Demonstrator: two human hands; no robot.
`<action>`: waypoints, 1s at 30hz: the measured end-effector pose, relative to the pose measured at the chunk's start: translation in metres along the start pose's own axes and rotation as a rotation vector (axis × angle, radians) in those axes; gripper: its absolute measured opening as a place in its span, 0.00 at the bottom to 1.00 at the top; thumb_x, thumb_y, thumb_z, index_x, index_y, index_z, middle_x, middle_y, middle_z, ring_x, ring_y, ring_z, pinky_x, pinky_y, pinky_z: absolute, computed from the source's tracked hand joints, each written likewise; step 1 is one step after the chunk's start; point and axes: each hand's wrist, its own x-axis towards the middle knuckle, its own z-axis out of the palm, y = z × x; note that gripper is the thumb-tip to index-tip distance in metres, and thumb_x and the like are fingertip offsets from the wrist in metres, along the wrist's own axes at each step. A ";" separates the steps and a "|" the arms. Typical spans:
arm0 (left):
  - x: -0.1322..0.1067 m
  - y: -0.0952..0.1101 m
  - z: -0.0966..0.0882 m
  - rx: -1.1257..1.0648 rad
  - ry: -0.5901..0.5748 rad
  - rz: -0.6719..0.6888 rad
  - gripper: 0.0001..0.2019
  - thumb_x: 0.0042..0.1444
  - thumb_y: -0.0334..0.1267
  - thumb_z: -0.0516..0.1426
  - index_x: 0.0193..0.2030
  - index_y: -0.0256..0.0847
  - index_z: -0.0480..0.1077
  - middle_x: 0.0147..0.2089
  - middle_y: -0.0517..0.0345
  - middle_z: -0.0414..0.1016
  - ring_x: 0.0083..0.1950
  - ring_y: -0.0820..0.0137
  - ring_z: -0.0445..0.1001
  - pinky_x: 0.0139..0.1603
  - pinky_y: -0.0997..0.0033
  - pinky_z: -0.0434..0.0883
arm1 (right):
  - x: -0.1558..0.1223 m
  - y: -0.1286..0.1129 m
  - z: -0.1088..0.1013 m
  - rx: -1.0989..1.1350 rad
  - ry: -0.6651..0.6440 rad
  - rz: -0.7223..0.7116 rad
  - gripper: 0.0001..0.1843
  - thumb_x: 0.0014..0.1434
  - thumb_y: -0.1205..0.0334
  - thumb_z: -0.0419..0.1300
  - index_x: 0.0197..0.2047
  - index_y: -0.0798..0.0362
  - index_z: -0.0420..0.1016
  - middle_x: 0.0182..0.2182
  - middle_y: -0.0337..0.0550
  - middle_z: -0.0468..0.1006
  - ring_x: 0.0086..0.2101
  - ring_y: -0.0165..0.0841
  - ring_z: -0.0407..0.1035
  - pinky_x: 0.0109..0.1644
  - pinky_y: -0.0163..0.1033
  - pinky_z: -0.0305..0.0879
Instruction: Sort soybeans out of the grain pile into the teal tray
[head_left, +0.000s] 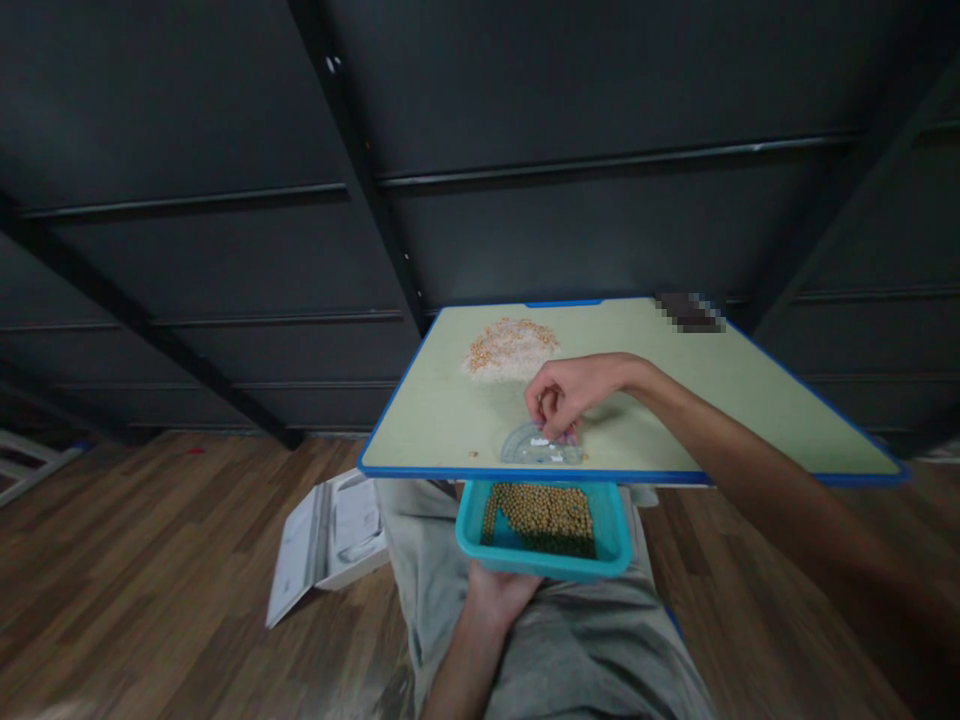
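Observation:
A clear half-round protractor [521, 446] lies flat near the front edge of the pale green tabletop [420, 400]. My right hand [566, 392] has its fingers closed on the protractor's upper right part. Just below that edge, over my lap, is a teal plastic basket [617, 545]. Round tan beans [551, 510] fill much of it, with darker green ones along the near side. From underneath, my left hand [501, 592] supports the basket, its fingers mostly hidden. One or two loose beans [473, 454] rest left of the protractor.
Farther back on the tabletop is a heap of white grains mixed with orange kernels [513, 348]. A dark blurred-out object [690, 312] lies at the back right corner. An open white box [330, 545] stands on the wooden floor to the left. Dark panels [600, 90] rise behind.

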 end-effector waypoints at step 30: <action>-0.044 0.087 -0.073 -0.061 -0.276 0.197 0.23 0.72 0.42 0.46 0.59 0.39 0.79 0.61 0.42 0.82 0.59 0.51 0.82 0.70 0.41 0.69 | 0.055 -0.006 0.009 -0.319 0.686 -0.360 0.14 0.66 0.60 0.64 0.51 0.55 0.86 0.38 0.47 0.85 0.35 0.33 0.74 0.41 0.38 0.67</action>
